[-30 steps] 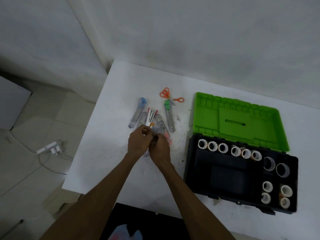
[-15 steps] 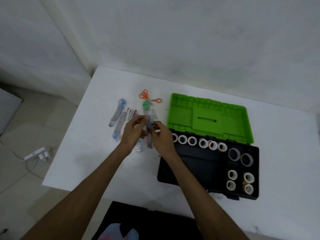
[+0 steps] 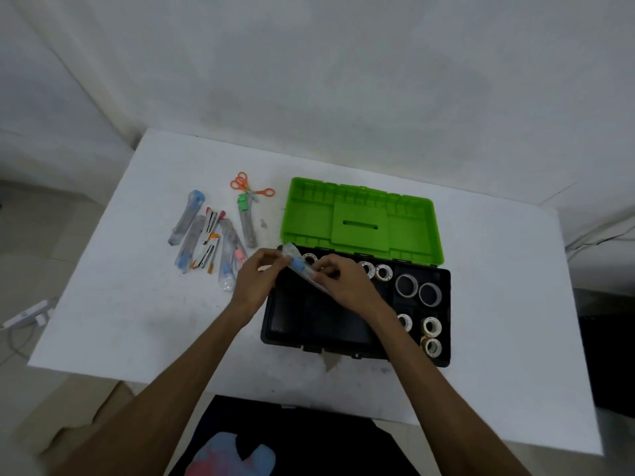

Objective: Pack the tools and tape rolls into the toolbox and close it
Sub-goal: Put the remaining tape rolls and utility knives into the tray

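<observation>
A black toolbox [image 3: 285, 333] lies open on the white table [image 3: 137, 310], its green lid [image 3: 360, 223] folded back. Several tape rolls [image 3: 406, 285] sit in its back and right compartments. Both hands hold one clear-wrapped cutter with a blue part [image 3: 298, 262] over the box's back left corner: my left hand [image 3: 256, 281] pinches its near side, my right hand [image 3: 343, 281] grips its lower end. More wrapped cutters [image 3: 187, 218], a green-tipped cutter [image 3: 246, 219] and orange scissors [image 3: 247, 187] lie on the table left of the box.
A wall runs behind the table. A white power adapter with a cable [image 3: 25, 314] lies on the floor to the left. The table's left edge is close to the loose tools. A dark object [image 3: 608, 355] stands at the right beyond the table.
Both hands have carried the wrapped cutter to the right, from the pile of tools to above the toolbox's back left corner. The view has shifted right.
</observation>
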